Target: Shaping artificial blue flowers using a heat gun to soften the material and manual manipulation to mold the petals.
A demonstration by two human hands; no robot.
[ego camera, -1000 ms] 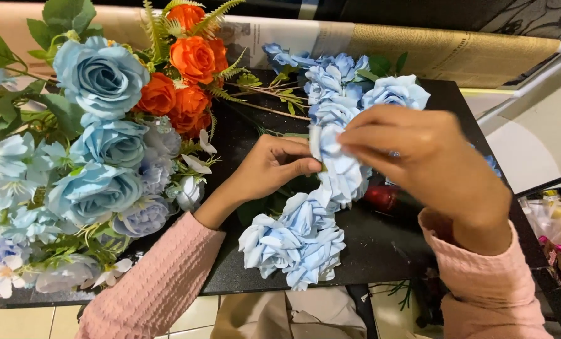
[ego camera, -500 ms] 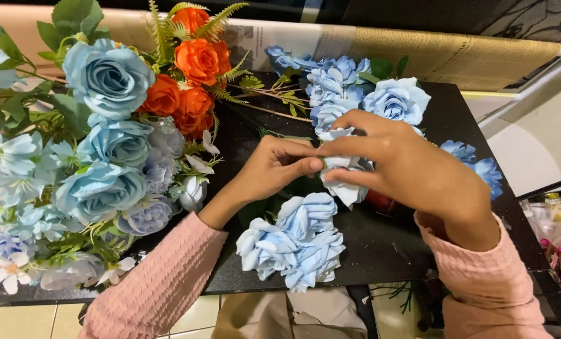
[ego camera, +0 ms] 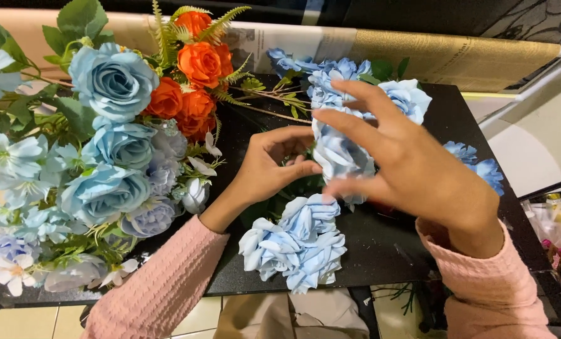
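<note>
Over a black table (ego camera: 387,251), my right hand (ego camera: 412,166) cups a pale blue artificial rose (ego camera: 340,154), thumb under it and fingers spread across its top. My left hand (ego camera: 274,163) pinches the same flower at its base from the left. Just below my hands lies a cluster of light blue roses (ego camera: 299,242). More blue blooms (ego camera: 331,78) lie behind my hands toward the table's far side.
A large bouquet of blue roses (ego camera: 111,81), orange roses (ego camera: 199,63), white flowers and green leaves fills the left side. Small blue flowers (ego camera: 475,163) lie at the right edge. A gold-brown roll (ego camera: 456,59) runs along the back. Colourful wrapped items (ego camera: 560,232) sit off the table at right.
My right hand has lifted and opened its fingers over the pale blue rose, which now sits higher. My left hand stays pinched at the flower's base.
</note>
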